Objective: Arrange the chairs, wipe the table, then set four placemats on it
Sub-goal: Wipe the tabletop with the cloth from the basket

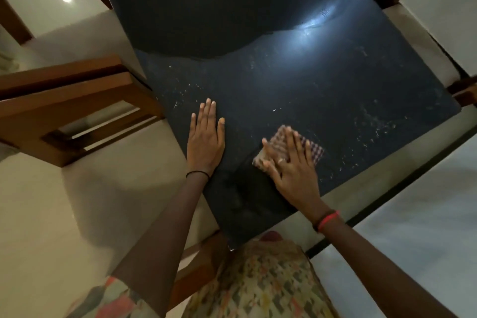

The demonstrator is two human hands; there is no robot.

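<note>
Dress (258,279) at 6 o'clock. Right hand (294,170), fingers (292,141) spread flat, presses cloth (316,153) on worktop's (284,80) near corner, evidently wiping; crumbs (374,131) at cloth's 3 o'clock. Left hand (205,142) flat at 9 o'clock, likely bracing.

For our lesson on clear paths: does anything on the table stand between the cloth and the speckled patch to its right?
Nothing visible does. The right hand presses the checked cloth flat on the table, and only bare surface lies between it and the specks. The left hand rests on the opposite side.
</note>
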